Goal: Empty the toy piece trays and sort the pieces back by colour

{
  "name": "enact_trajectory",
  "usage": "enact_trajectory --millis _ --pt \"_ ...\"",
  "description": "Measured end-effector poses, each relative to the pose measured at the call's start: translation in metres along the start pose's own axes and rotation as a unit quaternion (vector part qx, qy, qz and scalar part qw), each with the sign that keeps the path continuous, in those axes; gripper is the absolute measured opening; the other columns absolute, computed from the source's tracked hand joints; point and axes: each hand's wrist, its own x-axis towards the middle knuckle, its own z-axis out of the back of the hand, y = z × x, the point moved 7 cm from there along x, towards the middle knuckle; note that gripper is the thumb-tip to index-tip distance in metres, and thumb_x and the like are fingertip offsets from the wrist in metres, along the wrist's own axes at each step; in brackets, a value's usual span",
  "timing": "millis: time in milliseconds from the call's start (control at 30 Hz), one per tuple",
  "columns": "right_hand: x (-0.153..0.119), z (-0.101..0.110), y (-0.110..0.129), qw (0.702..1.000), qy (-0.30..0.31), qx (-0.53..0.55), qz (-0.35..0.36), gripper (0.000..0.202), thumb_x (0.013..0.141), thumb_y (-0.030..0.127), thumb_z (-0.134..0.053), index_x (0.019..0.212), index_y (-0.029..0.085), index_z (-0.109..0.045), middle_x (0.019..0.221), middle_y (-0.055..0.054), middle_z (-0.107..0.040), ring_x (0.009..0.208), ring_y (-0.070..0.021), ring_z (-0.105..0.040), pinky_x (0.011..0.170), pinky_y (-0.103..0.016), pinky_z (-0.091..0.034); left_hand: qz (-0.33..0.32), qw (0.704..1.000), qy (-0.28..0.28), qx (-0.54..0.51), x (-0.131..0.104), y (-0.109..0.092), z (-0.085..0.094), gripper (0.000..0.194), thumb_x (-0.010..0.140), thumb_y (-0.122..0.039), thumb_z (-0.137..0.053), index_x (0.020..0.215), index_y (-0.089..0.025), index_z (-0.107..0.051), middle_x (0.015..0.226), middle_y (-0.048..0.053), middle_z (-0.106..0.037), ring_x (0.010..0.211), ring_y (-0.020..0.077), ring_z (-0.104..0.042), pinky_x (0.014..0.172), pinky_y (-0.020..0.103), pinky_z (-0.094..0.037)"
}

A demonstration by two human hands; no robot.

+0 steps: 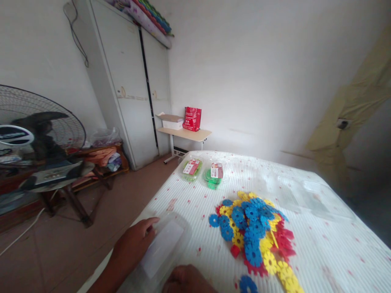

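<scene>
A clear plastic container (163, 246) with a whitish panel, perhaps a label, lies near the left edge of the bed-like surface. My left hand (134, 240) grips its left side, thumb and fingers along the rim. Low in the view, my right hand (187, 280) is curled at the container's near right side; what its fingers hold is hidden. To the right spreads a heap of flower-shaped plastic discs, with blue pieces (252, 234), yellow pieces (270, 262) and red pieces (284, 242). A lone blue disc (248, 284) sits nearest to my right hand.
Two labelled clear boxes with green pieces, one (191, 169) left of the other (214, 176), stand at the far edge. Clear empty-looking trays (305, 195) lie at the right. Beyond are a small table (195, 134) with a red bag (192, 119), and a fan (42, 122).
</scene>
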Motion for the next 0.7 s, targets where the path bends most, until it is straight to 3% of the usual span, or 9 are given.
enact_trajectory --millis 200,300,433,533,700 --pt "-0.012 0.023 0.02 0.999 -0.037 0.003 0.019 0.006 0.068 0.012 -0.049 0.069 0.016 -0.053 0.051 0.003 -0.053 0.044 -0.0093 -0.053 0.041 -0.016 -0.037 0.022 0.999 0.006 0.046 0.004 -0.002 -0.004 0.037 0.081 -0.034 -0.041 0.109 -0.022 -0.061 0.106 0.006 -0.068 0.096 0.0199 -0.062 0.083 0.029 -0.042" --pt "-0.015 0.04 0.029 0.996 -0.064 0.034 0.056 0.015 0.073 0.018 -0.048 0.087 0.017 -0.051 0.058 0.004 -0.055 0.039 -0.0081 -0.052 0.037 -0.015 -0.036 0.024 0.998 0.0 0.059 0.002 -0.005 -0.007 0.037 0.083 -0.032 -0.037 0.11 -0.022 -0.06 0.112 0.007 -0.065 0.1 0.0199 -0.06 0.084 0.03 -0.041" --pt "-0.01 0.061 0.037 0.984 -0.132 0.034 0.112 0.048 0.076 0.019 -0.047 0.123 0.015 -0.036 0.067 0.0 -0.061 0.039 -0.0081 -0.053 0.035 -0.014 -0.036 0.02 0.995 -0.016 0.095 -0.002 -0.011 -0.013 0.038 0.085 -0.033 -0.033 0.111 -0.022 -0.058 0.113 0.009 -0.062 0.103 0.0211 -0.058 0.086 0.032 -0.041" --pt "0.005 0.063 0.032 0.987 -0.124 0.067 0.079 0.068 0.074 0.017 -0.047 0.136 0.01 -0.02 0.058 0.002 -0.06 0.035 -0.0109 -0.052 0.032 -0.017 -0.038 0.009 0.993 -0.029 0.112 -0.003 -0.014 -0.018 0.038 0.086 -0.033 -0.032 0.111 -0.02 -0.057 0.11 0.01 -0.062 0.103 0.0214 -0.058 0.086 0.033 -0.042" --pt "0.023 0.059 0.032 0.987 -0.091 0.131 0.036 0.074 0.067 0.006 -0.047 0.136 0.007 -0.019 0.039 0.008 -0.052 0.032 -0.0129 -0.052 0.034 -0.019 -0.044 0.021 0.994 -0.029 0.107 0.0 -0.013 -0.021 0.04 0.087 -0.03 -0.029 0.116 -0.018 -0.054 0.112 0.011 -0.061 0.103 0.0213 -0.058 0.086 0.033 -0.042"
